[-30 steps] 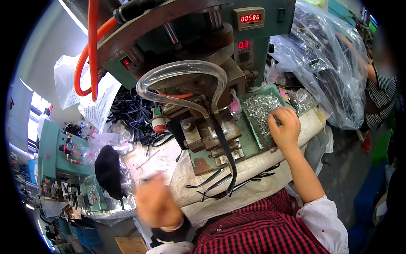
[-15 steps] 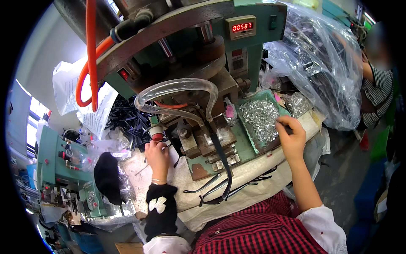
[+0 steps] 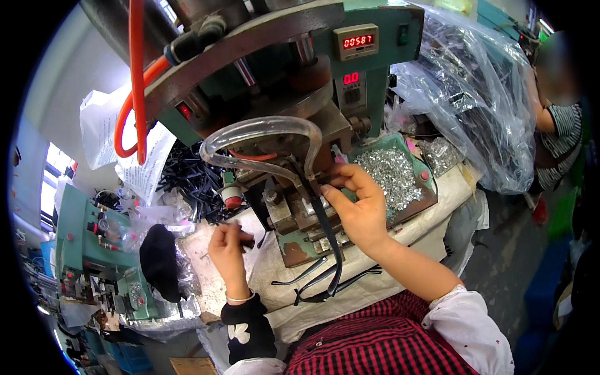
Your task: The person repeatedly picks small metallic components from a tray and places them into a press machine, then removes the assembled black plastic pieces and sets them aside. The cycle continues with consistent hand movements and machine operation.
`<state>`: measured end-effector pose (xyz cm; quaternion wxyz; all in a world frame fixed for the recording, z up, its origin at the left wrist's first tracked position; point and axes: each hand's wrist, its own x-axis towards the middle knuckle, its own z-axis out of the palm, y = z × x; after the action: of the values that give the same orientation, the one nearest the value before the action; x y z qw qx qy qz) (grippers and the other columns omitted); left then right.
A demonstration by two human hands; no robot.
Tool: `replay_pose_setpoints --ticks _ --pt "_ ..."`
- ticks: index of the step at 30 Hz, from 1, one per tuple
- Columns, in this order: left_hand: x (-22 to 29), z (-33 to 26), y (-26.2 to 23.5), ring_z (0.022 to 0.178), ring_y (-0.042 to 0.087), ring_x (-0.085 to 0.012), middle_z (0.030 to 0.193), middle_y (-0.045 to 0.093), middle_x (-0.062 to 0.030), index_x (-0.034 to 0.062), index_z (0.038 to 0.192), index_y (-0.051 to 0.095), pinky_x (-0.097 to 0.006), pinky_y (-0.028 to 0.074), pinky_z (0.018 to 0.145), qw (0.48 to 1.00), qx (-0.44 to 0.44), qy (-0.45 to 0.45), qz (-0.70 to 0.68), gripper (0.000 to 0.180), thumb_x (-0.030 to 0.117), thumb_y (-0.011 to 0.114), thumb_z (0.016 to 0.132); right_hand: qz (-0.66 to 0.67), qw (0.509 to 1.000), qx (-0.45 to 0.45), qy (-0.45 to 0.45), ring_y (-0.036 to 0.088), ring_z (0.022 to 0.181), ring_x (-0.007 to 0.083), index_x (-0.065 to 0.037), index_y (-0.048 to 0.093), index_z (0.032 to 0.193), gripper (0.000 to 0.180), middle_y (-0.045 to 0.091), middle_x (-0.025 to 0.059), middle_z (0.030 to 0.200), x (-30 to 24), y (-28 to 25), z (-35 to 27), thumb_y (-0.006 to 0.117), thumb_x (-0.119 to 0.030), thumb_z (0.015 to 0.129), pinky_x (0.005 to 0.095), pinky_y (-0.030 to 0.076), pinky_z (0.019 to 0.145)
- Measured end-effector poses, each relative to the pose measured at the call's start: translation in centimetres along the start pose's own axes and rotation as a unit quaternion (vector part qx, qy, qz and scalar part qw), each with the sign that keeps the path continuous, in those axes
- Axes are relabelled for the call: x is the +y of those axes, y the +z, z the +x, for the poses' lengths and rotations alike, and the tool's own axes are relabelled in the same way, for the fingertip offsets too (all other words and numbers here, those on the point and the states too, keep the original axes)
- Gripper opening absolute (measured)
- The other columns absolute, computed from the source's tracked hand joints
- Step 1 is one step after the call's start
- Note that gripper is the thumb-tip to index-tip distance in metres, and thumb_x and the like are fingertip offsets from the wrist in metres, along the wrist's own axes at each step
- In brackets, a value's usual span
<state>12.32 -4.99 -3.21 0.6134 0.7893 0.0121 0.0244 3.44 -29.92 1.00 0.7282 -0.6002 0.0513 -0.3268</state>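
At the press's metal fixture, my right hand has its thumb and fingers pinched together beside the slot. Whatever is between those fingertips is too small to make out. A black eyeglass temple sticks out of the fixture toward me. My left hand, slightly blurred, is closed on a dark piece left of the fixture, below the red push button. Several more eyeglass temples lie on the cloth in front. Small shiny metal pieces fill a green tray to the right.
The green press stands over the fixture, with a clear hose looping above it. A heap of black temples lies behind my left hand. A big plastic bag is at the right; a person sits beyond it.
My right hand has moved left from the metal pieces to the fixture. My left hand has drawn slightly nearer to me, and a dark piece now shows in it. A lower red display is lit.
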Motion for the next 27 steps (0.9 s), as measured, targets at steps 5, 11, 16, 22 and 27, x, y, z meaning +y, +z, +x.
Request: replay_pose_setpoints --ticks 5,11,16,22,27 --pt "7.3 -4.1 0.1 0.059 0.054 -0.0067 0.075 0.066 -0.0051 -0.0017 0.096 0.067 -0.020 0.039 0.053 0.965 0.046 0.248 -0.077 0.028 0.019 0.052 0.107 0.028 0.999 -0.020 0.039 0.065 0.100 0.0108 0.004 0.053 0.129 0.041 0.070 0.0089 0.109 -1.1 0.7 -0.7 0.067 0.003 0.090 0.0257 0.049 0.092" --pt "11.7 -7.9 3.0 0.075 0.068 -0.0202 0.095 0.072 -0.0145 -0.0004 0.102 0.068 -0.028 0.053 0.063 0.870 -0.051 0.489 -0.049 0.013 0.003 0.070 0.090 -0.049 0.997 -0.065 0.016 0.066 0.105 0.0196 0.001 0.053 0.136 0.046 0.065 0.0141 0.125 -4.9 0.3 -1.9 0.065 -0.001 0.091 0.0309 0.048 0.097" --pt "10.0 -6.9 7.3 0.063 0.066 -0.0201 0.095 0.074 -0.0127 0.0038 0.095 0.073 -0.029 0.050 0.051 0.733 -0.125 0.656 0.129 0.027 0.007 0.088 0.073 -0.531 0.834 -0.035 -0.145 0.049 0.132 0.0410 -0.007 0.072 0.111 0.028 0.058 0.0237 0.133 -1.6 -6.7 0.2 0.072 -0.014 0.083 0.0503 0.043 0.106" --pt "8.7 -6.0 9.0 0.051 0.056 -0.0142 0.096 0.073 -0.0113 0.0048 0.094 0.071 -0.028 0.039 0.043 0.704 -0.078 0.697 0.115 0.030 0.004 0.088 0.070 -0.585 0.801 0.031 -0.128 0.049 0.133 0.0407 -0.009 0.076 0.092 0.018 0.062 0.0234 0.126 3.6 -12.9 0.5 0.080 -0.016 0.076 0.0482 0.045 0.104" --pt "8.2 -6.7 8.6 0.055 0.061 -0.0149 0.097 0.074 -0.0113 0.0045 0.094 0.072 -0.027 0.042 0.046 0.731 -0.082 0.666 0.128 0.027 0.004 0.087 0.071 -0.573 0.795 0.071 -0.184 0.061 0.117 0.0359 -0.006 0.073 0.086 0.009 0.069 0.0153 0.109 3.7 -12.2 0.5 0.075 -0.009 0.078 0.0448 0.050 0.094"
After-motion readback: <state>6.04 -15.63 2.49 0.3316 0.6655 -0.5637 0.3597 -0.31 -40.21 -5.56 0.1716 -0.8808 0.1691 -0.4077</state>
